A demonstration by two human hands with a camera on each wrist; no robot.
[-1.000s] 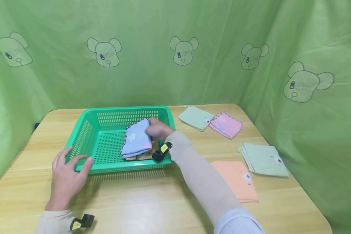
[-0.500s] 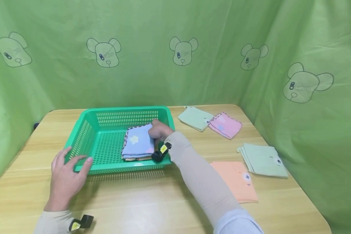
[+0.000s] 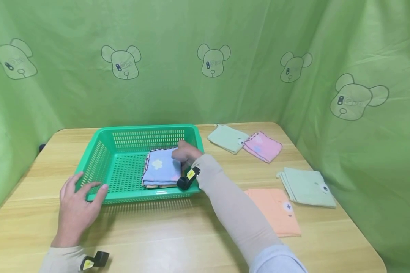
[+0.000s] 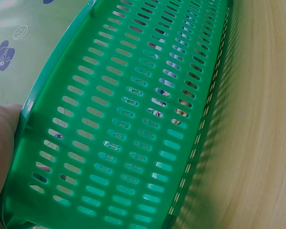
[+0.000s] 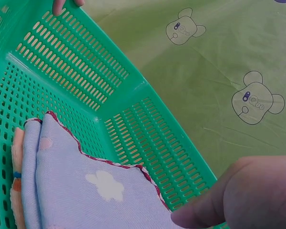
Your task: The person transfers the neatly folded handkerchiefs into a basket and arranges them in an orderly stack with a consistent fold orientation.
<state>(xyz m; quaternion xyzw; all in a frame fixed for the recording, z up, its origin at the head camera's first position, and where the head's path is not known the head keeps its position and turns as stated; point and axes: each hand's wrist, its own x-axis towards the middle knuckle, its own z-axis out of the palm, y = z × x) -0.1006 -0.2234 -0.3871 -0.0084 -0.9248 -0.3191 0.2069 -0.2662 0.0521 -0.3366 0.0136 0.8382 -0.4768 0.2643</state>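
A green plastic basket [image 3: 130,197] stands on the table. On its floor at the right lies a folded blue towel [image 3: 158,167], with a pale flower and checkered edging. It sits on an orange-tan folded cloth [image 5: 18,191], of which only the edge shows. My right hand [image 3: 186,151] holds the blue towel by its far right part. Its thumb shows over the cloth in the right wrist view; the other fingers are mostly hidden. My left hand [image 3: 80,206] grips the basket's near left corner, fingers over the rim. In the left wrist view the basket's slotted wall fills most of the picture.
Right of the basket lie more folded towels: a pale green one [image 3: 227,138] touching a pink one [image 3: 263,147], an orange one [image 3: 276,212] partly behind my right forearm, and another pale green one [image 3: 309,187] near the table's right edge. A green curtain [image 3: 171,94] surrounds the table [image 3: 150,242].
The blue towel has come down flatter and shifted slightly right and nearer, onto the cloth below. My right hand lowered with it. My left hand has stayed at the basket's corner.
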